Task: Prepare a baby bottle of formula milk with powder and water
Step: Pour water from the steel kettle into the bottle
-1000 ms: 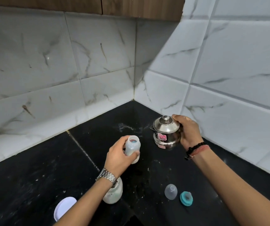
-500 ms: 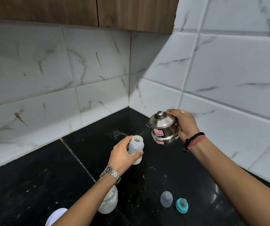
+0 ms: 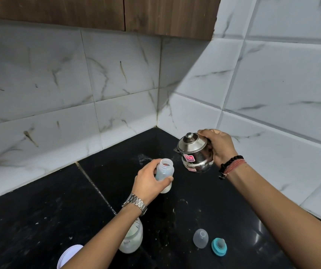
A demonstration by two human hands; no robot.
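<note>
My left hand grips a small clear baby bottle, open at the top, upright on the black counter, with white powder at its bottom. My right hand holds a lidded steel kettle by its far side, lifted off the counter just right of the bottle, its small spout pointing left toward the bottle's mouth. A powder jar with white powder stands partly hidden under my left forearm.
The clear bottle cap and the teal nipple ring lie on the black counter at front right. A white jar lid sits at the bottom left. Tiled walls meet in a corner behind; a wooden cabinet hangs above.
My right hand has lifted the kettle off the counter and brought it nearer the bottle. The left hand keeps its hold on the bottle.
</note>
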